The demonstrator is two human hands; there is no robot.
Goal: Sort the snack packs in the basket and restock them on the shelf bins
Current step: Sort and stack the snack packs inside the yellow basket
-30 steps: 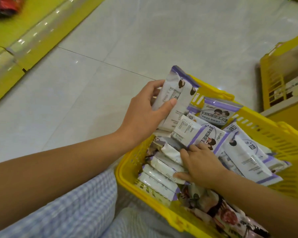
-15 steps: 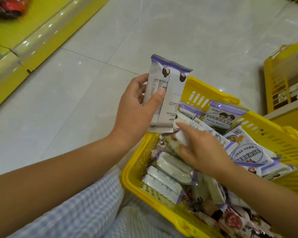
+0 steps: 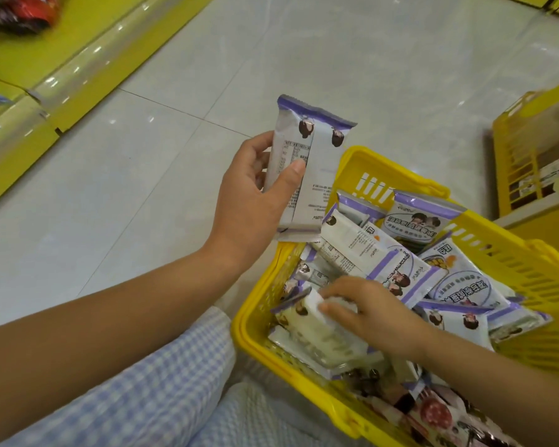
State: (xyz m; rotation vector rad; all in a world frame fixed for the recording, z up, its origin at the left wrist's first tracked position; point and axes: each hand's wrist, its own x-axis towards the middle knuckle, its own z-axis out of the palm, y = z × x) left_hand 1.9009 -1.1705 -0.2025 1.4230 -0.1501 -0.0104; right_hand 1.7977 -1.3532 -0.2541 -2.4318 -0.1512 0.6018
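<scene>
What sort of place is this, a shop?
Most likely a shop aisle: a yellow shopping basket full of snack packs, and yellow shelving along a tiled floor.

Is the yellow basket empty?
No, the yellow plastic basket is full of white-and-purple snack packs.

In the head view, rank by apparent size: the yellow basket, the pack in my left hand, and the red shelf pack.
Largest: yellow basket.
Next: held pack in the left hand.
Smallest: red pack, farther off and blurred, so true size unsure.
</scene>
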